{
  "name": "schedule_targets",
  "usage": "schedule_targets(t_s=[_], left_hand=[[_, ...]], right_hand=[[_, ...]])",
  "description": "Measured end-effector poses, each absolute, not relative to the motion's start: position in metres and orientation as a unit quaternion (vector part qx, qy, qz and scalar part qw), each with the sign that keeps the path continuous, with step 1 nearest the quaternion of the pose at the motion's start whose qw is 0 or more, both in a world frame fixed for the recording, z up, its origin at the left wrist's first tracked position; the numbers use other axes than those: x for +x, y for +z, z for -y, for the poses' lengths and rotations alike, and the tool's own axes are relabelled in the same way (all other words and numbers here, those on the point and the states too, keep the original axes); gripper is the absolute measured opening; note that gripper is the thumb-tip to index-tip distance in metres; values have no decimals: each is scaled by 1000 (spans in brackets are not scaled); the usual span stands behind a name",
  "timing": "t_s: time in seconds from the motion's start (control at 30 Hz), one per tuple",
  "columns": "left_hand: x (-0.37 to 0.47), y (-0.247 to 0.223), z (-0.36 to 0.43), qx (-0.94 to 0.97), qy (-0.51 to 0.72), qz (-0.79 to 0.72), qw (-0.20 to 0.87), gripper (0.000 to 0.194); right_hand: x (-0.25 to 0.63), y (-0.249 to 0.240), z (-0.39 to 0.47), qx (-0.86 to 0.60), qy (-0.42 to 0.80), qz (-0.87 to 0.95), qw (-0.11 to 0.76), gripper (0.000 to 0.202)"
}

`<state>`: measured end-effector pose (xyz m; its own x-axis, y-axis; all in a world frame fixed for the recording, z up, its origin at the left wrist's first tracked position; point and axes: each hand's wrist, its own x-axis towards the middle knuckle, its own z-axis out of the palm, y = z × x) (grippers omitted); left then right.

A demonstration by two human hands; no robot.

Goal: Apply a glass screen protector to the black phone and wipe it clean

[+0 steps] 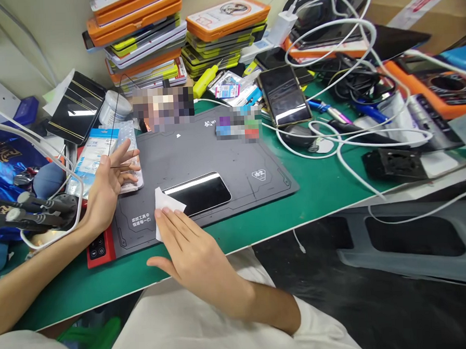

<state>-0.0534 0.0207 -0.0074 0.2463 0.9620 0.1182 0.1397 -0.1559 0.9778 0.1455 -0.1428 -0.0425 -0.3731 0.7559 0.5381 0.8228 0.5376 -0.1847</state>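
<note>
A phone with a dark, glossy screen (203, 193) lies flat on the grey work mat (232, 164). Over its left end is a white wipe (168, 203), pressed down under the fingertips of my right hand (193, 249). The fingers of that hand lie flat and side by side, with the thumb held apart. My left hand (111, 188) is raised over the mat's left edge, fingers spread and holding nothing, beside a blue and white packet (95, 150).
Stacked orange and yellow cases (140, 38) stand at the back. Another phone (284, 96), a black mouse (299, 137) and looping white cables (338, 143) lie to the right. Screwdrivers in a holder (32, 211) stand at the left, near the mat's red control panel (100, 249).
</note>
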Motion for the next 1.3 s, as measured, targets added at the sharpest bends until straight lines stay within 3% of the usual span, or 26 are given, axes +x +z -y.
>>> schedule_targets(t_s=[0.37,0.67,0.8,0.97,1.13,1.3], left_hand=[[-51,-1,-21,613,422,-461,483,75],[-50,-2,-20,617,421,-461,479,70],[-53,-1,-21,626,416,-445,487,67],[-55,-2,-18,646,428,-428,465,62],[-55,-2,-3,727,405,-389,395,61],[-57,1,11,871,315,-319,200,64]], right_hand=[[143,-42,126,-507,-45,814,281,80],[160,-49,149,-484,-89,825,277,62],[154,-47,132,-465,-133,827,287,41],[181,-42,134,-424,-110,839,324,36],[252,-44,123,-508,-137,728,439,38],[304,-59,96,-628,-151,606,465,36]])
